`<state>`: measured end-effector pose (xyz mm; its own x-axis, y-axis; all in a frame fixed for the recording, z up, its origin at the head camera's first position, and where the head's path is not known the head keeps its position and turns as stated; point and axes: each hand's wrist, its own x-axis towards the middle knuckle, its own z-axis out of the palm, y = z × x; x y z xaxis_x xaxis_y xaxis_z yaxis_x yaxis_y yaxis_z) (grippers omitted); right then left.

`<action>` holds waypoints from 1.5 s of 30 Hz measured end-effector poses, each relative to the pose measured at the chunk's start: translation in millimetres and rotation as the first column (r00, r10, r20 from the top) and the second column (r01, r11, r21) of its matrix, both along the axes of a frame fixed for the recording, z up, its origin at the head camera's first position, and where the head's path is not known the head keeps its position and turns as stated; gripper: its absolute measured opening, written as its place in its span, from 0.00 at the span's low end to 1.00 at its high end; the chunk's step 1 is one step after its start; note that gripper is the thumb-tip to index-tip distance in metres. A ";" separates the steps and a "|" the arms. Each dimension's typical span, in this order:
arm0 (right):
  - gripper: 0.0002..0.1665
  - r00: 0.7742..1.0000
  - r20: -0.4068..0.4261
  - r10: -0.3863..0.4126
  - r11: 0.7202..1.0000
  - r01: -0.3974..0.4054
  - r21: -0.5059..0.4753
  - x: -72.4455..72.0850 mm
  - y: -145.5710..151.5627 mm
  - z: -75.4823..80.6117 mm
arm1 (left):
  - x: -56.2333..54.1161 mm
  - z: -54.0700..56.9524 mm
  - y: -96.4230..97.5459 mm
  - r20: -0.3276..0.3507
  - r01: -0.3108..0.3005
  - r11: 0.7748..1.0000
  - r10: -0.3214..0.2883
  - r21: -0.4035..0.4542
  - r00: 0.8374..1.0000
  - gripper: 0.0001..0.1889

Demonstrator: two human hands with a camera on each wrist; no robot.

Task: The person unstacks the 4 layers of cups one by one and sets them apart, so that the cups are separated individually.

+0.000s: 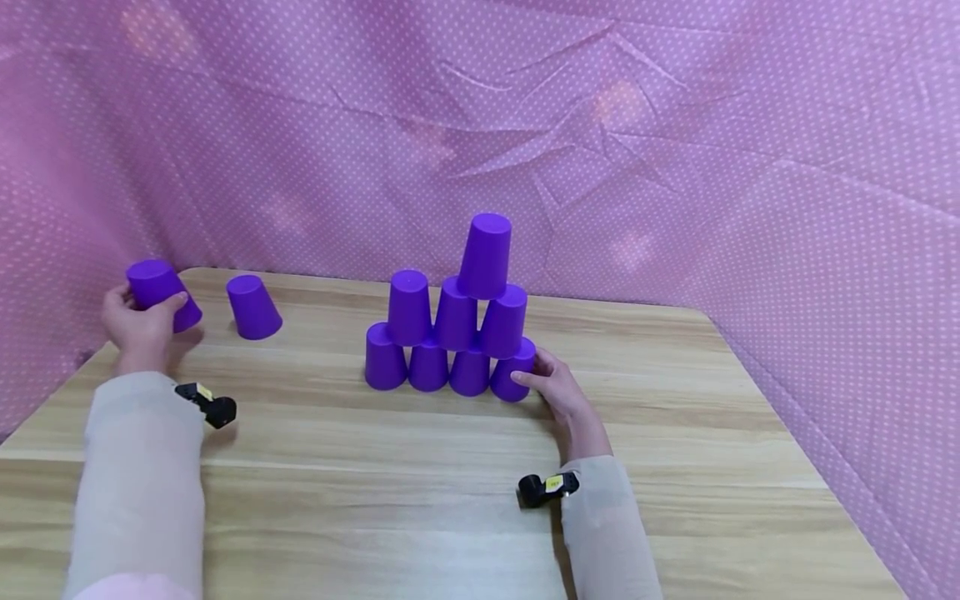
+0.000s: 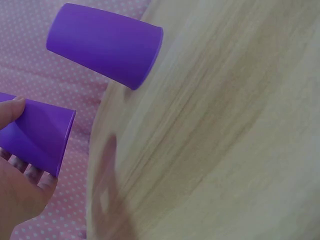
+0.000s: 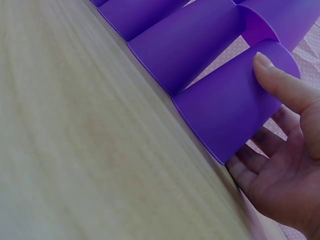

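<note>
My left hand [image 1: 142,329] grips an upside-down purple cup [image 1: 163,287] at the table's far left, thumb on one side and fingers on the other. In the left wrist view that held cup [image 2: 37,132] is above the table's edge. A second upturned cup [image 1: 253,308] stands alone just right of it. At the centre, purple cups form a pyramid: several in the bottom row, three above, and a single top cup [image 1: 486,257] over the middle row's right pair. My right hand [image 1: 558,387] holds the rightmost bottom cup [image 3: 230,102] between thumb and fingers.
The wooden table [image 1: 360,500] carries all the standing cups. Pink dotted cloth [image 1: 675,167] hangs behind it and along both sides. A small black camera sits on each wrist, the left camera [image 1: 210,406] and the right camera [image 1: 546,488].
</note>
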<state>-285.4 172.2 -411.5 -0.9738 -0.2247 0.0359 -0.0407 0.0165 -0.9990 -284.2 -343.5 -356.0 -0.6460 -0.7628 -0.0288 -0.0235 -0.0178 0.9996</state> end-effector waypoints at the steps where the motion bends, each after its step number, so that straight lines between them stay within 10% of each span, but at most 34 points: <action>1: 0.32 1.000 0.000 0.000 1.000 0.000 0.001 -0.1 0.4 0.1 | -0.4 -0.6 0.3 0.019 0.000 1.000 0.000 -0.021 1.000 0.37; 16: 0.33 1.000 0.023 -0.016 1.000 0.016 0.022 -0.8 2.9 -0.4 | -6.5 -21.4 -11.5 0.008 -0.050 0.996 0.049 0.068 0.999 0.39; 24: 0.33 1.000 0.021 -0.014 1.000 0.014 0.016 -0.2 2.5 0.8 | -41.6 -76.6 -62.1 -0.038 -0.043 0.998 0.045 0.038 0.998 0.46; 37: 0.33 1.000 0.021 -0.011 1.000 0.011 0.018 0.2 1.8 1.4 | -30.3 -75.0 -53.9 -0.028 -0.092 0.995 0.094 0.044 0.995 0.42; 45: 0.32 1.000 0.019 -0.018 1.000 0.018 0.018 -0.3 0.8 1.1 | -4.1 -34.4 -11.7 0.072 -0.092 0.996 0.091 0.007 0.993 0.36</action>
